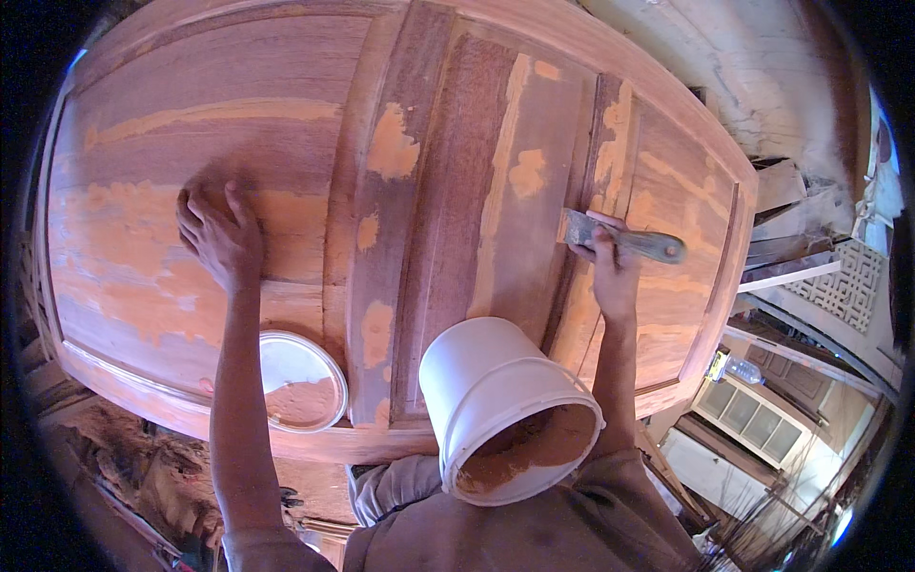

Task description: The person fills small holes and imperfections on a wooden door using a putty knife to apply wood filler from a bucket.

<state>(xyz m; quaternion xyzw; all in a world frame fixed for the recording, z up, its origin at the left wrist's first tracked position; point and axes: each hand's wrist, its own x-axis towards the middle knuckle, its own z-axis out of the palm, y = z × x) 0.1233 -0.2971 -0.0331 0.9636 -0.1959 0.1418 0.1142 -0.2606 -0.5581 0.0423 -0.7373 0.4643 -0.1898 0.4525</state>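
A large reddish wooden panel door (467, 153) lies in front of me, smeared with patches of orange filler (393, 143). On its left part rests my left hand (221, 229), empty, with the fingers bent and apart. My right hand (612, 262) grips a putty knife (653, 245), whose blade touches a raised strip of the door right of the middle. A white bucket (491, 367) lies tipped toward me at the near edge, with brown-orange filler (524, 453) inside. Left of it is a round white lid (303, 367) bearing more filler.
Beyond the door on the right are timber pieces (791, 276), a white lattice panel (843, 281) and a clear plastic bottle (742, 369). A pale framed piece with several panes (748, 419) stands lower right. Dusty clutter (143, 467) covers the ground at lower left.
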